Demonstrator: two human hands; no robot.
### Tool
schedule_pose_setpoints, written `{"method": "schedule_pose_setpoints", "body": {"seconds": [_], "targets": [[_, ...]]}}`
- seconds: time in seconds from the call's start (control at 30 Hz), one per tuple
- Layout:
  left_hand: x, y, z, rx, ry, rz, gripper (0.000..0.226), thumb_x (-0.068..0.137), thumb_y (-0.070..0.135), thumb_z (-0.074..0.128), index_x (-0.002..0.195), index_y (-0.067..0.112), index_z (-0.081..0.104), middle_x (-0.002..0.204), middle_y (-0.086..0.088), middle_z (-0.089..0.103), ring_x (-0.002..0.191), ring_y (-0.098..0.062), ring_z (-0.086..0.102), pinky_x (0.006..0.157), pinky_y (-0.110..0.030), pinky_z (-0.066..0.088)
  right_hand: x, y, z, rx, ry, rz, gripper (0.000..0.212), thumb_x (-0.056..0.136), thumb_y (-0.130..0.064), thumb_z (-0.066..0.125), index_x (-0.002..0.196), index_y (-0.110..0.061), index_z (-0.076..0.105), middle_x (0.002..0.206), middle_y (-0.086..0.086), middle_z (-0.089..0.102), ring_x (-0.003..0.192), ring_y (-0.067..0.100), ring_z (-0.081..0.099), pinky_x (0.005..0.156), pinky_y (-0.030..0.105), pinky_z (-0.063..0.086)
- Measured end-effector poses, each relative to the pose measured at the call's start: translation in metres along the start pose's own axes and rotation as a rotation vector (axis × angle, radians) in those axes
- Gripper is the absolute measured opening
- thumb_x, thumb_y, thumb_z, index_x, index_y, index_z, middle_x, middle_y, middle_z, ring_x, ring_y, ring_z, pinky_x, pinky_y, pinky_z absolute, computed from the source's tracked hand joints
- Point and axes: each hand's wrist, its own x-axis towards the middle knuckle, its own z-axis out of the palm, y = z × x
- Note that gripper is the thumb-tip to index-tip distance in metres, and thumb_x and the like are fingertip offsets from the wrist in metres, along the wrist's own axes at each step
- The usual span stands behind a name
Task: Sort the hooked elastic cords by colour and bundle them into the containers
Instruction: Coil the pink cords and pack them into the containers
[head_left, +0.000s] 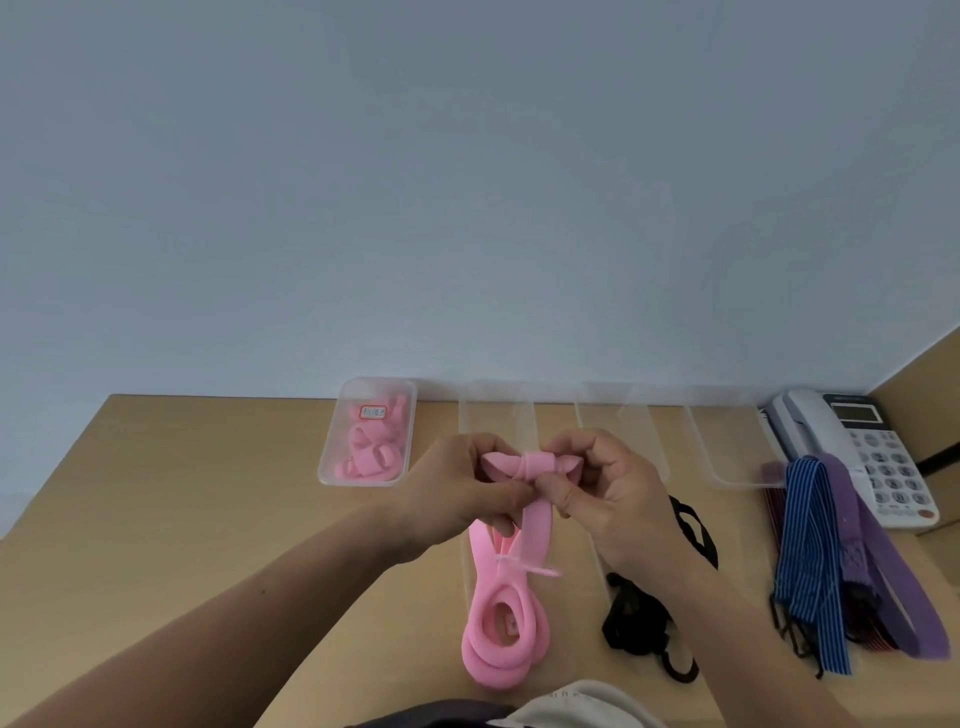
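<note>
A pink elastic cord (506, 618) hangs folded in long loops over the table's front middle. Its top end is wrapped into a knot between my two hands. My left hand (462, 493) grips the left side of that knot. My right hand (597, 493) pinches the right side, thumb and fingers curled on the pink band. A clear container (332, 457) at the back left holds bundled pink cords and a small label. Black cords with hooks (639, 623) lie under my right forearm. Blue striped (810, 561) and purple cords (878, 561) lie at the right.
Three clear containers (727, 467) stand in a row along the back of the wooden table (182, 493). A white desk telephone (857, 447) sits at the back right, partly under the striped and purple cords. A plain wall rises behind the table.
</note>
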Motion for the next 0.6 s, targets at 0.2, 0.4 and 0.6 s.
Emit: {"method": "schedule_pose_setpoints", "body": {"seconds": [0.2,0.4,0.6], "targets": [[0.0,0.001,0.001,-0.148,-0.01,-0.052,0.028,0.089,0.019,0.07,0.097,-0.006,0.063,0.086,-0.024,0.07,0.077,-0.034,0.066,0.066,-0.035,0.054,-0.004,-0.001,0.0,-0.026,-0.038,-0.019,0.033,0.075,-0.002,0.078,0.089,-0.03,0.069,0.085,-0.005,0.067,0.082,0.019,0.065,0.079,0.038,0.058],[-0.005,0.006,0.006,-0.189,0.024,0.035,0.028,0.078,0.01,0.077,0.097,-0.005,0.064,0.083,-0.019,0.069,0.073,-0.028,0.066,0.066,-0.031,0.055,-0.007,-0.006,-0.003,0.075,-0.067,0.025,0.031,0.073,-0.011,0.071,0.102,-0.003,0.062,0.086,0.004,0.067,0.077,0.022,0.064,0.068,0.034,0.058],[-0.009,0.009,0.005,-0.132,0.035,0.138,0.025,0.077,0.011,0.076,0.097,0.0,0.065,0.086,-0.016,0.07,0.077,-0.028,0.066,0.069,-0.033,0.054,-0.009,-0.015,0.0,0.134,-0.053,0.038,0.029,0.084,-0.022,0.071,0.1,0.002,0.065,0.072,0.016,0.066,0.056,0.026,0.058,0.052,0.03,0.048]]}}
